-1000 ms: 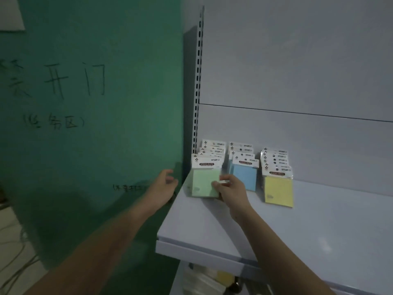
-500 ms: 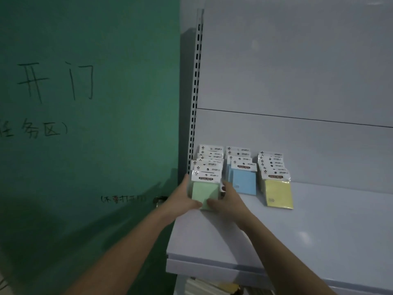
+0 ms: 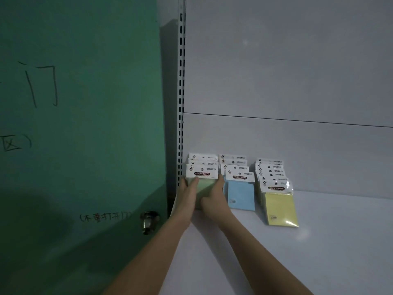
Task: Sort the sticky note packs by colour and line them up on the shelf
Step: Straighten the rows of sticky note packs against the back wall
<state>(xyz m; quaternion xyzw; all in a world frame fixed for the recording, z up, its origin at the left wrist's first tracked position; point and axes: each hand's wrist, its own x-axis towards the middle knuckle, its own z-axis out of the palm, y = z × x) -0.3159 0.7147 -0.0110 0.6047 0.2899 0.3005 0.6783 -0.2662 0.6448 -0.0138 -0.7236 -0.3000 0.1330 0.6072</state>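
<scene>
shelf (image 3: pixel 319 252): flat, smooth pale grey board, faint sheen; both forearms are reaching across it from the near edge.
left hand (image 3: pixel 187 199): lying against the left side of the green pack, fingers running up its edge and curling round it – gripping.
right hand (image 3: pixel 214 199): clasping the right side of the same pack, thumb lying over the front, fingertips reaching up by the header card – gripping.
green pack (image 3: pixel 205 187): square pale-green pad in clear wrap, white card header reading STICKY NOTE; sitting between the two hands, leaning back on the green row (image 3: pixel 202 161) behind it, at the shelf's left end.
blue pack (image 3: pixel 241 194): square light-blue pad, same white header, glossy wrap; standing just right of the right hand, fronting the blue row (image 3: pixel 232 161).
yellow pack (image 3: pixel 280 209): square yellow pad, wrap is catching glare at the lower corner; fronting the yellow row (image 3: pixel 270 169), set apart to the right of the blue.
door knob (image 3: pixel 148 221): round, shiny metal, left of the shelf.
door (image 3: pixel 85 124): matte green, handwritten black characters on it.
upright (image 3: pixel 180 92): white slotted metal strip running up at the shelf's left edge.
back panel (image 3: pixel 287 71): plain pale grey sheets, one horizontal seam.
</scene>
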